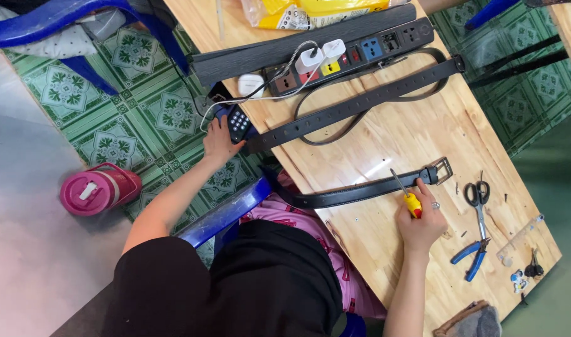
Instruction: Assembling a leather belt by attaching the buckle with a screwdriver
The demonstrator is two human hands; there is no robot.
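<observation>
My right hand (pixel 423 221) grips a small screwdriver (pixel 405 192) with a yellow and red handle, its tip resting on a black belt (pixel 354 192) that lies across the wooden table (pixel 391 137). The belt's metal buckle (pixel 441 170) sits just beyond my hand. My left hand (pixel 218 142) reaches off the table's left edge and holds a dark keypad device (pixel 239 123) with a white cable attached. A second, longer black belt (pixel 360 105) with a row of holes lies further back.
A black power strip (pixel 360 50) with white plugs lies at the back beside a white charger (pixel 251 83) and a yellow bag (pixel 310 11). Scissors (pixel 478 195), blue pliers (pixel 473 257) and a ruler (pixel 519 237) lie at the right. A pink bottle (pixel 99 188) stands on the floor.
</observation>
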